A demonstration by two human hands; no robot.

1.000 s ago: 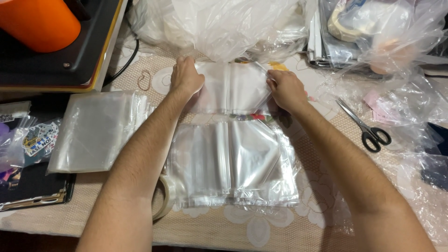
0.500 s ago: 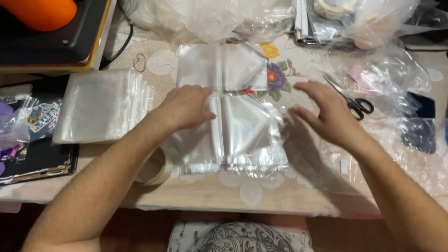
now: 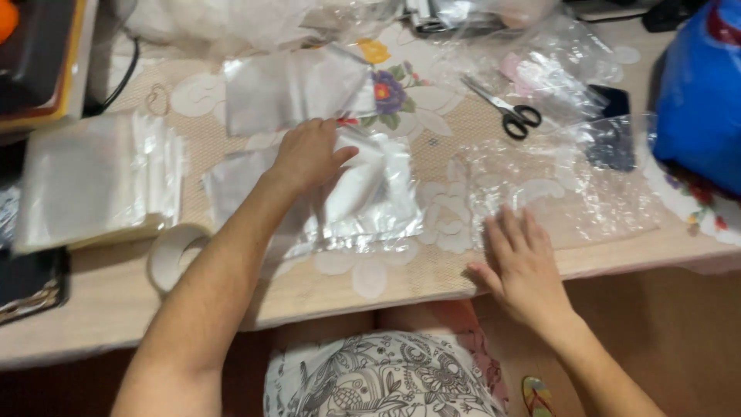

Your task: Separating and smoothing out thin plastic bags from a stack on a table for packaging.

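The left hand [image 3: 309, 154] lies flat on a pile of clear bags [image 3: 363, 197] in the middle of the table [image 3: 93, 309], with its fingers bent a little and pressing the top bag down. The right hand [image 3: 521, 262] is spread wide, palm down, at the near edge of the table, touching the corner of a crinkly plastic sheet [image 3: 556, 185] and holding nothing. The bags look thin, smooth and very slippery, so I think the pile could slide apart or a few bags could slip off the table edge if the hand pushes sideways. They also stick together, so two might come up as one. The scissors [image 3: 505, 108] with black handles lie past the sheet, blades toward the far side, and a careless reach there could nick a finger or a bag. A second, neater stack of bags [image 3: 93, 181] sits well off to the left, square and flat. A roll of tape [image 3: 174, 255] lies just beside it, round like a ring. The tablecloth has a lacy feel with flowers on it. A shiny blue bag [image 3: 698, 93] bulges at the right.
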